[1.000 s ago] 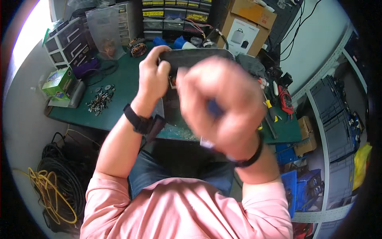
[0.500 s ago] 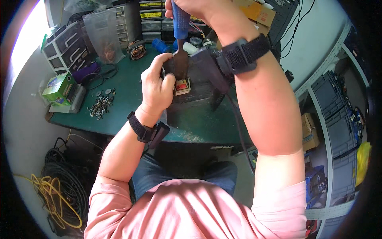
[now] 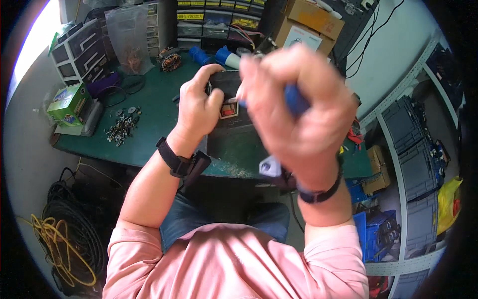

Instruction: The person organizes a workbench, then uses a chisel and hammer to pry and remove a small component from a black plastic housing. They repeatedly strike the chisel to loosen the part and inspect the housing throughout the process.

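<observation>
My right hand [image 3: 303, 109] is raised over the right part of the bench, smeared by motion. Its fingers are wrapped round the blue handle [image 3: 297, 101] of a flat-bladed scraper, and most of the blade is hidden behind the hand. My left hand [image 3: 199, 107] curls against a dark block [image 3: 228, 82] on the bench, index finger over its far side and thumb at its near edge. Beside that thumb sits a small, pale, square frame with a red middle [image 3: 229, 110]. A black strap with a small device circles each wrist.
Loose screws and washers [image 3: 122, 128] lie in a heap on the green bench [image 3: 154, 112], near a green box [image 3: 68, 105]. Behind stand a copper-wound coil [image 3: 169, 61], blue plugs [image 3: 199, 56], drawer units [image 3: 216, 25] and a cardboard box [image 3: 311, 25]. Cables [image 3: 59, 224] coil on the floor.
My right hand has come down and nearer to me with the scraper, whose handle is now tilted rather than upright. My left hand has stayed at the dark block.
</observation>
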A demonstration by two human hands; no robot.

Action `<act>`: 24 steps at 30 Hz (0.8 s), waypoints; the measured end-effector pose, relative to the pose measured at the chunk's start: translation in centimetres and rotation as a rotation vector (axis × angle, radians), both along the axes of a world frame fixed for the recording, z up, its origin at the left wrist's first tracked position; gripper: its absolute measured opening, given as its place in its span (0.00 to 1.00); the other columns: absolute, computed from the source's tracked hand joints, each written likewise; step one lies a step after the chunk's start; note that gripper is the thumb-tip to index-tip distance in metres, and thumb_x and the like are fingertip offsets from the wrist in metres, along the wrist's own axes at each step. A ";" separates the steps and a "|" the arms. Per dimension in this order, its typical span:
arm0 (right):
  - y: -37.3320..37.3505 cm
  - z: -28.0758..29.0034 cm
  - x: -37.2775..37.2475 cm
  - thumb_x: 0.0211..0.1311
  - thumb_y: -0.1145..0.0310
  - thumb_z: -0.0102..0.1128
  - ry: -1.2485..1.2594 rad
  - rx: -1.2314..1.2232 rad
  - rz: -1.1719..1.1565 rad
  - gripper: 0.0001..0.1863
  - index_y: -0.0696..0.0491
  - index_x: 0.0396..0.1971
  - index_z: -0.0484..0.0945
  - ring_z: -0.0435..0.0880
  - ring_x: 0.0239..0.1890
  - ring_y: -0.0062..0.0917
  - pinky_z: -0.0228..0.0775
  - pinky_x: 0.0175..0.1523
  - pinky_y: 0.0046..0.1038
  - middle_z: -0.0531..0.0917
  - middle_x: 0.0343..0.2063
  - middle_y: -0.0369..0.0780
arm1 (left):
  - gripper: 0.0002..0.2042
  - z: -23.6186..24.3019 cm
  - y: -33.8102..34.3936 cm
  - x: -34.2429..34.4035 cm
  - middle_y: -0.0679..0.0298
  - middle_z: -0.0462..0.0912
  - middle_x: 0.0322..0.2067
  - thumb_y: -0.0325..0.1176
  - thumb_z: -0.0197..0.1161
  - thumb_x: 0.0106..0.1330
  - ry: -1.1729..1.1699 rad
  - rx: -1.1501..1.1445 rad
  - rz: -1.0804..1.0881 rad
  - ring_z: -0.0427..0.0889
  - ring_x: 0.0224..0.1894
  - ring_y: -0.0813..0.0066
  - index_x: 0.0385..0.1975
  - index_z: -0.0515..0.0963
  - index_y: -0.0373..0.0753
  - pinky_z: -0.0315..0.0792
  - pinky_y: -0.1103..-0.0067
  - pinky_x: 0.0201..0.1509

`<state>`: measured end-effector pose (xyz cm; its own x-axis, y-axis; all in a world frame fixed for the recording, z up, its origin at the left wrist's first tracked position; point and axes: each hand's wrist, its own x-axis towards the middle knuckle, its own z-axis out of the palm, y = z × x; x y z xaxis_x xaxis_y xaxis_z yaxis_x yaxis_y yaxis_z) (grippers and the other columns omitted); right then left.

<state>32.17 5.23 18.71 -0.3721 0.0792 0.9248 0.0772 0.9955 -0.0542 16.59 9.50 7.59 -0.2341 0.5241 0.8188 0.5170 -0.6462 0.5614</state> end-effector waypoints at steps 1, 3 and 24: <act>-0.5 -0.9 0.1 0.60 0.82 0.59 0.012 0.027 0.014 0.08 0.58 0.22 0.72 0.80 0.22 0.18 0.72 0.29 0.20 0.80 0.19 0.38 | 0.17 0.6 0.2 -0.3 0.48 0.80 0.27 0.24 0.51 0.50 -0.079 -0.078 -0.018 0.82 0.30 0.58 0.41 0.76 0.30 0.74 0.73 0.41; -1.4 -2.4 0.2 0.60 0.84 0.56 0.034 0.015 0.001 0.07 0.58 0.23 0.72 0.81 0.22 0.21 0.74 0.30 0.21 0.79 0.19 0.40 | 0.17 0.1 0.7 -0.7 0.47 0.79 0.27 0.24 0.52 0.50 -0.204 -0.114 -0.081 0.81 0.29 0.59 0.41 0.77 0.30 0.74 0.73 0.41; 3.4 1.6 -2.8 0.64 0.71 0.57 0.102 -0.047 -0.040 0.12 0.60 0.21 0.75 0.77 0.15 0.19 0.69 0.24 0.20 0.79 0.14 0.39 | 0.18 -1.0 0.6 -0.6 0.48 0.80 0.28 0.23 0.51 0.49 -0.049 0.000 -0.051 0.82 0.30 0.56 0.42 0.75 0.31 0.74 0.74 0.40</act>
<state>29.37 8.62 20.32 -0.2715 0.1361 0.9528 0.1090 0.9879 -0.1101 16.01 10.12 6.61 -0.2465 0.5367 0.8070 0.4554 -0.6709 0.5853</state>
